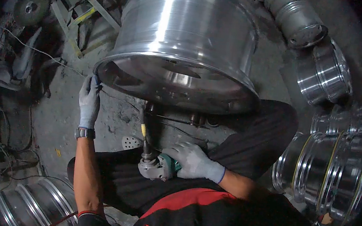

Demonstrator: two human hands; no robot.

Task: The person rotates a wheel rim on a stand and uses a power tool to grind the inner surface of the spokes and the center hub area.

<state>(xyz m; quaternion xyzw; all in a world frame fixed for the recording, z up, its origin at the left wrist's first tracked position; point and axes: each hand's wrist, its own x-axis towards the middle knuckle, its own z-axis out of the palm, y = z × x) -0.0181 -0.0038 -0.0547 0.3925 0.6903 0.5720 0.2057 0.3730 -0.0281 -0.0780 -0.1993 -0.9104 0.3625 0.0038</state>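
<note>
A large polished metal wheel rim [185, 29] lies tilted in front of me, its open end toward my lap. My left hand [89, 101], in a grey glove, is at the rim's left lip, with its fingers closed against the edge. A green and grey angle grinder [157, 167] rests over my lap. My gloved right hand [193, 159] is wrapped round its green body. A shaft with a yellow band [143, 129] sticks up from the grinder's head toward the rim's opening; its far end is hard to make out.
Several shiny wheel rims [312, 168] stand at the right, more at the upper right. Another rim [39, 204] lies at the lower left. A metal frame [85, 19] and a round disc [32, 5] are at the upper left. Cables cross the concrete floor [119, 115].
</note>
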